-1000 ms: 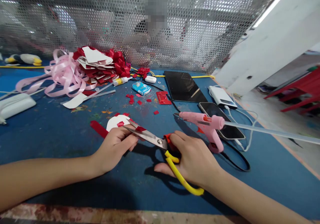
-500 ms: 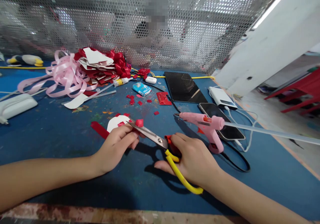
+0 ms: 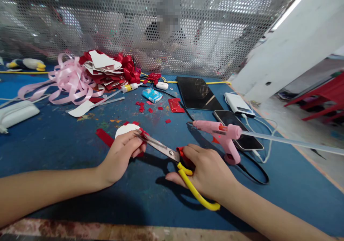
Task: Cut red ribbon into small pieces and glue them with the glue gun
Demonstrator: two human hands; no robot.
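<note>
My right hand [image 3: 208, 171] is wrapped round the yellow-and-red handles of a pair of scissors [image 3: 160, 146], with the thumb outside the loops. The blades point left, their tips at the fingers of my left hand [image 3: 119, 158]. Those fingers are closed on a red ribbon [image 3: 104, 137]; one end sticks out to the left of the hand, and small red parts show around the fingertips and blades. Just behind my left hand, a white rounded piece [image 3: 125, 128] lies on the blue table, partly covered by the fingers, with red scraps at its far edge.
A pink glue gun [image 3: 219, 130] with a long glue stick stands right of my right hand, near a phone [image 3: 236, 126], power bank [image 3: 238, 104] and black tablet [image 3: 198, 93]. Pink ribbon [image 3: 67, 78] and stacked red-and-white pieces [image 3: 104, 69] lie back left. Red snippets [image 3: 168, 121] are scattered mid-table.
My left hand has shifted slightly left and down. The red ribbon end that stood up above the blades is lower now, by the blade tips. The scissor blades look closer together.
</note>
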